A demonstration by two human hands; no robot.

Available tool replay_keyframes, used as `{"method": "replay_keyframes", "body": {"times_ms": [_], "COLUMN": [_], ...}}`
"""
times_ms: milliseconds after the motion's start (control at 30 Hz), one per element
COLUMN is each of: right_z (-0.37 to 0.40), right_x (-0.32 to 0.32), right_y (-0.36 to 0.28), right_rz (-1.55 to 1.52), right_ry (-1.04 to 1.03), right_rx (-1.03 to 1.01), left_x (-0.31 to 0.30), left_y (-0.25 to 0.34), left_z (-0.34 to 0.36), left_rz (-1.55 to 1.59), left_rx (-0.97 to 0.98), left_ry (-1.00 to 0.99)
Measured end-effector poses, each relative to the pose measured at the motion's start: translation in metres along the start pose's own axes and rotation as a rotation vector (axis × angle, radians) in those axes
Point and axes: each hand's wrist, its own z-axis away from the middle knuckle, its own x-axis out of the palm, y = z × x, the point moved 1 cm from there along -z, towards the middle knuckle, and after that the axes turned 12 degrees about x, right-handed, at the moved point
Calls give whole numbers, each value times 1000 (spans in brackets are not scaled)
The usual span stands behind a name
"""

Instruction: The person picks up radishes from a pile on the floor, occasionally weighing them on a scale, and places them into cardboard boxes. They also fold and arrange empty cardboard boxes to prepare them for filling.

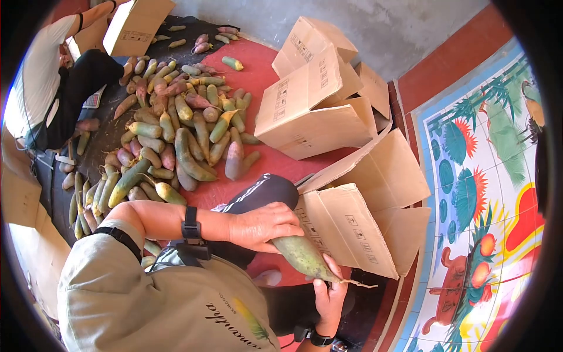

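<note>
A large green radish [302, 258] is held between my two hands above my lap, tilted down to the right. My left hand [263, 226] is closed over its thick upper end, with a black watch on the wrist. Near the lower end, my right hand [329, 296] grips the radish with thumb and fingers, and the thin root tail [360, 284] sticks out past them. Right beside the radish stands an open cardboard box [352, 226], its flaps spread; what it holds inside is hidden.
A big pile of green and reddish radishes [170, 117] covers the red and black floor covering to the left. More open cardboard boxes [305, 100] stand by the wall. At upper left, another person [44, 76] sits near a box [138, 26]. A painted tile wall [469, 193] rises at right.
</note>
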Motion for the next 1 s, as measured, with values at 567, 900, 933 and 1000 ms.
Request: {"method": "replay_keyframes", "body": {"times_ms": [567,900,933,1000], "right_z": [23,-25,-28,-33], "right_x": [-66,-96,-97,-99], "right_y": [-39,-22,-20,-18], "right_rz": [-257,419,420,479], "right_ry": [797,1109,1102,1117], "right_rx": [-385,-176,-176,-116], "left_x": [-33,-20,-17,-11], "left_y": [-27,-69,-69,-69], "left_z": [47,233,252,288], "left_rz": [-370,-453,-450,-378], "left_rx": [-269,-949,-956,-1192], "left_ry": [149,-485,-484,-677]}}
